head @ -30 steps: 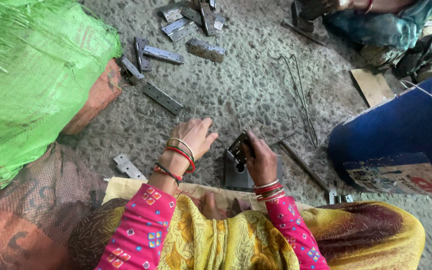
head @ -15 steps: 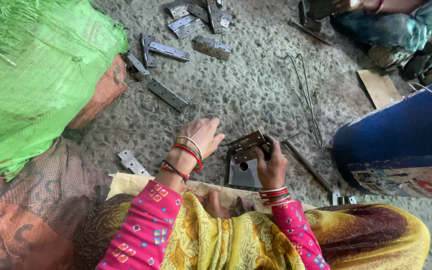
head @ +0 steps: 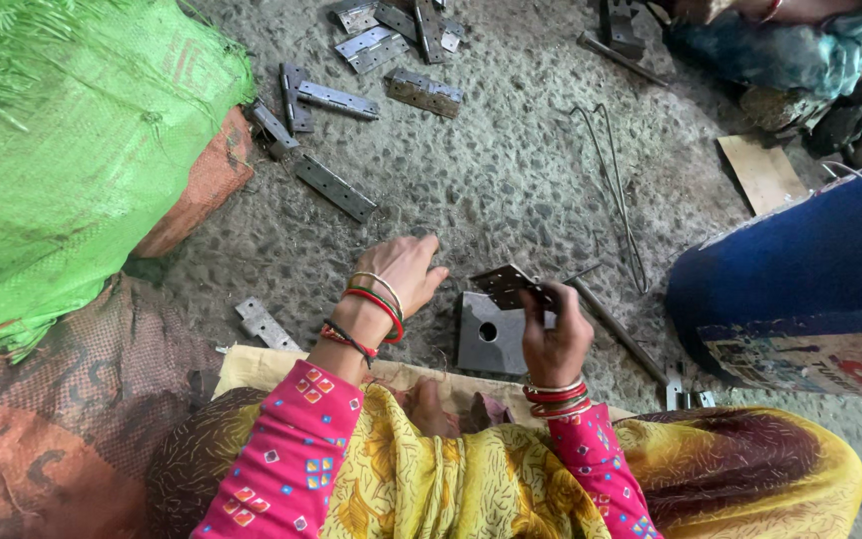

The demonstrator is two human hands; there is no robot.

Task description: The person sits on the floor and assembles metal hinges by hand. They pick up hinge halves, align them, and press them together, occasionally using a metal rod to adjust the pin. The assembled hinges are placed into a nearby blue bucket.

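A green sack (head: 62,150) bulges at the left edge, woven and full, its contents hidden; an orange sack (head: 202,190) lies pressed against it, and a brown mesh sack (head: 82,399) sits below both, what is inside not visible; a blue drum (head: 810,279) lies on its side at the right, its inside out of sight.

The right hand (head: 551,339) is clamped on a dark hinge (head: 513,286), fingers curled round its near edge, the leaf held tilted just above a steel block (head: 491,334) with a round hole in it; the block rests on the floor (head: 511,170) just beyond the person's knees; a rod (head: 616,324) lies slantwise on the floor just right of the hand.

The left hand (head: 406,274) holds nothing; its fingers are apart and lightly bent, palm down, low over the floor left of the block; whether it touches the ground cannot be told.

A pale hinge (head: 263,324) lies near the left wrist; a long one (head: 336,188) lies farther out, and a pile of hinges (head: 391,40) is scattered at the top; bent wire (head: 616,190) lies right of centre, and a cardboard scrap (head: 762,172) beyond it.
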